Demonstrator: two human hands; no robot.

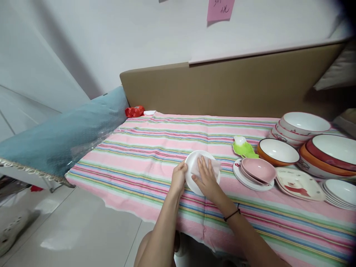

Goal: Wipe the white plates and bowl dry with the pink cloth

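A small round white plate (192,184) is held over the striped pink cloth, in front of me. My left hand (178,176) is closed on its left rim, thumb on top and the fingers partly hidden underneath. My right hand (207,178) lies flat with fingers spread, pressing a thin white tissue (216,164) against the plate's face. The tissue reaches past the plate's right edge. A dark band circles my right wrist. To the right of the plate, two pink oval bowls (258,169) sit on a few white plates (238,174).
The striped cloth (155,159) covers the table. At right stand a green leaf-shaped dish (244,149), an orange bowl (278,151), stacked large bowls (306,124), square bear plates (300,183) and small white dishes (340,193). Red rolls (134,111) lie far left, near a blue-covered bolster (83,126).
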